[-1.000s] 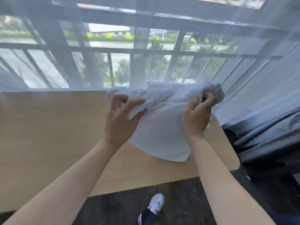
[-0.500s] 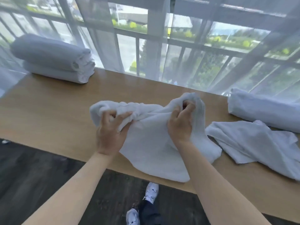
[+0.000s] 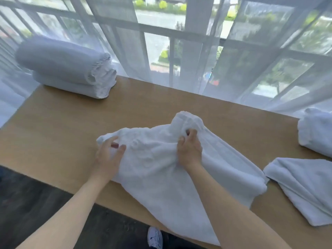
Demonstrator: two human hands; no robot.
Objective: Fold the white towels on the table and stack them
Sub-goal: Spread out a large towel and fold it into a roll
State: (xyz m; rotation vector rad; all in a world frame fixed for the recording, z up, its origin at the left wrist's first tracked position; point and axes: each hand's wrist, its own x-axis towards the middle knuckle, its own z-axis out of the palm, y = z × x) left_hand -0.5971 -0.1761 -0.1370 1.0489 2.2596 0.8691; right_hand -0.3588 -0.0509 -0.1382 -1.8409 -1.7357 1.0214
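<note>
A crumpled white towel (image 3: 161, 177) lies on the wooden table (image 3: 59, 133), its lower part hanging over the near edge. My left hand (image 3: 107, 155) grips its bunched left end. My right hand (image 3: 188, 150) clutches a raised fold near its far side. A stack of two folded white towels (image 3: 66, 67) sits at the table's far left corner. Another loose white towel (image 3: 305, 186) lies flat at the right, and a further bundled white towel (image 3: 316, 132) rests behind it at the frame's right edge.
Sheer white curtains (image 3: 179, 51) hang along the table's far edge in front of a window railing. Dark floor (image 3: 36, 203) runs below the near edge, with my white shoe (image 3: 154, 238) on it.
The view has swung left, bringing the folded stack into sight. Both hands have lowered the towel onto the table's middle, and it is more spread out.
</note>
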